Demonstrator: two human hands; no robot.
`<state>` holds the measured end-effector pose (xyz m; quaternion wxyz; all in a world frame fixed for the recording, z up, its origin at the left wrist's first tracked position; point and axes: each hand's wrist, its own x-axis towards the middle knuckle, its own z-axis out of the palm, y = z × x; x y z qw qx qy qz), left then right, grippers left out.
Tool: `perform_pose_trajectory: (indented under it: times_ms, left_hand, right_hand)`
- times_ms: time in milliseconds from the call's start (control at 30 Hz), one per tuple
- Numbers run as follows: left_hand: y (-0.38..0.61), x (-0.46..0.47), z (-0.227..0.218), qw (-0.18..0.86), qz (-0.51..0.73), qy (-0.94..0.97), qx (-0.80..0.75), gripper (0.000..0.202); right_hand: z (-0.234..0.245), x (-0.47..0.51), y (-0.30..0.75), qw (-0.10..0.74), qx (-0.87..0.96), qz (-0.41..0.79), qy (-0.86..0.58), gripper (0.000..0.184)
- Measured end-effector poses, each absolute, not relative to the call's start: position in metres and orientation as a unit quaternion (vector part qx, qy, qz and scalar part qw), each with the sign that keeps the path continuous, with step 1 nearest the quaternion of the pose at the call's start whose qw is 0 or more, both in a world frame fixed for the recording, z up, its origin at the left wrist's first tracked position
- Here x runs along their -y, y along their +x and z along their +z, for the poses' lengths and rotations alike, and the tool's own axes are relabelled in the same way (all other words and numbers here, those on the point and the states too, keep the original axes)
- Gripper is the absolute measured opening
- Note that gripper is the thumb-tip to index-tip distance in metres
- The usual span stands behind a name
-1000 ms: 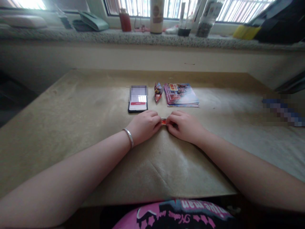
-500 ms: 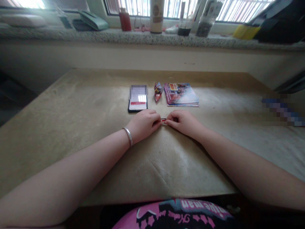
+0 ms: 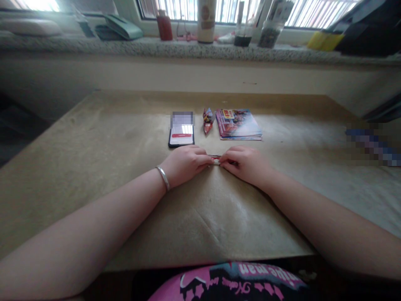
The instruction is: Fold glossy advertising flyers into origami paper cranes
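Observation:
Between my two hands, low over the table [image 3: 200, 209], is a small strip of folded paper [image 3: 215, 160], whitish with red on it. My left hand [image 3: 188, 163], a silver bangle at its wrist, pinches the left end. The right end is pinched by my right hand [image 3: 246, 164]. My fingers cover most of the paper. Just beyond them lies a folded paper piece [image 3: 207, 121] with red and printed faces. To its right sits a stack of printed paper sheets [image 3: 240, 124]. A phone [image 3: 181, 138] with a lit screen lies beyond my left hand.
A stone windowsill [image 3: 175, 49] runs along the back wall. On it stand a red bottle [image 3: 164, 26], a tall pale cylinder [image 3: 206, 23], glass containers and a yellow object [image 3: 325, 41]. A blurred blue item [image 3: 372, 146] lies at the table's right.
My hands have moved slightly apart, so more of the folded paper shows between them. The phone, the folded piece and the stack have stayed in place.

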<state>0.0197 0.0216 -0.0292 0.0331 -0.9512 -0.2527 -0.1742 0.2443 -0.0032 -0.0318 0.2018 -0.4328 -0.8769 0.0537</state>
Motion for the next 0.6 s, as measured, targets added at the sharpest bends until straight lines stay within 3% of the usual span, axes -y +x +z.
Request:
perform_pose_trajectory:
  times_ms: [600]
  left_hand:
    - [0.0243,-0.0171,-0.0293,0.057,-0.169,-0.945,0.273,0.021]
  right_hand:
    - [-0.0258,0.0115,0.2387,0.123,0.881,-0.033,-0.456,0.026]
